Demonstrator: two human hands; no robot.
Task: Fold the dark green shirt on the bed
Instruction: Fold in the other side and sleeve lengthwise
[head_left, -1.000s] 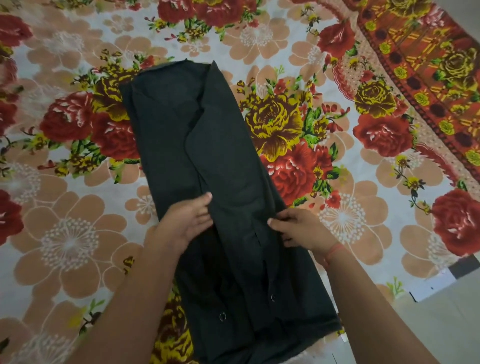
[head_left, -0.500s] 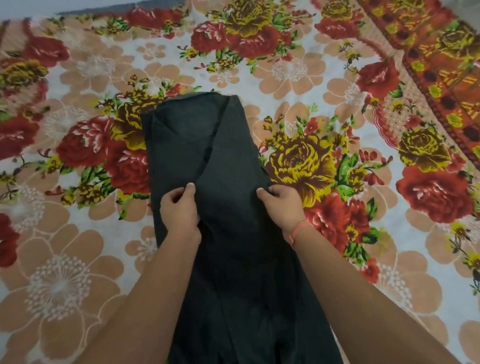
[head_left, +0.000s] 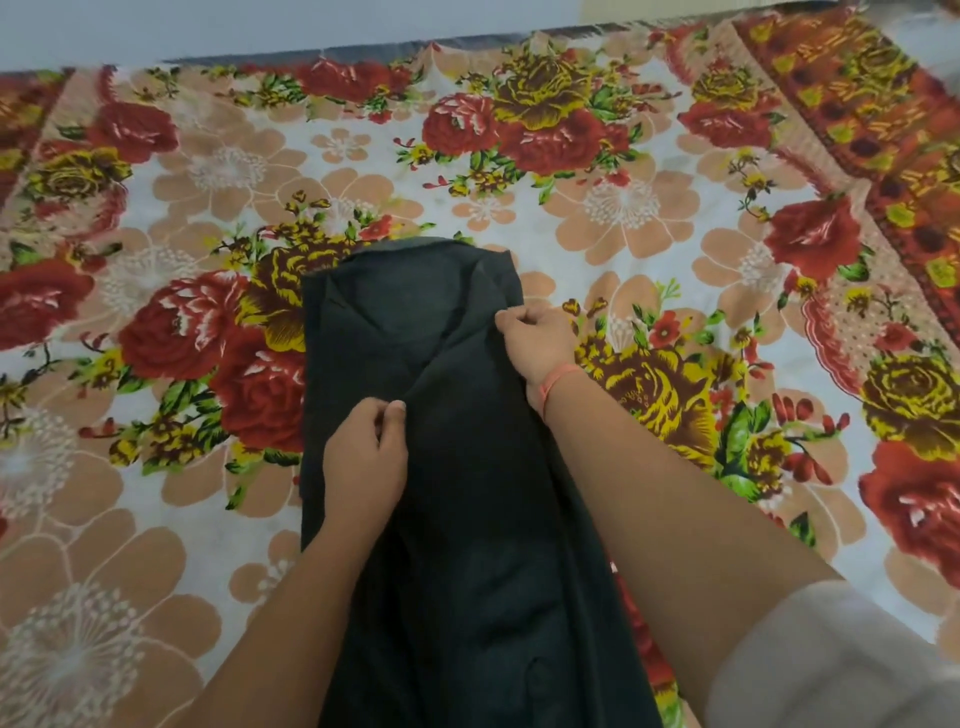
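Shirt pinched farther up now, right hand ahead of left hand.

a dark green shirt lies as a long narrow strip down the middle of the frame, on a bed covered by a floral sheet of red, yellow and peach blooms. the left grip, just left of centre, pinches a crease of the cloth between thumb and curled fingers. the right grip, higher and to the right, pinches the shirt's right edge. a pink band circles that wrist, and a pale sleeve fills the lower right corner.
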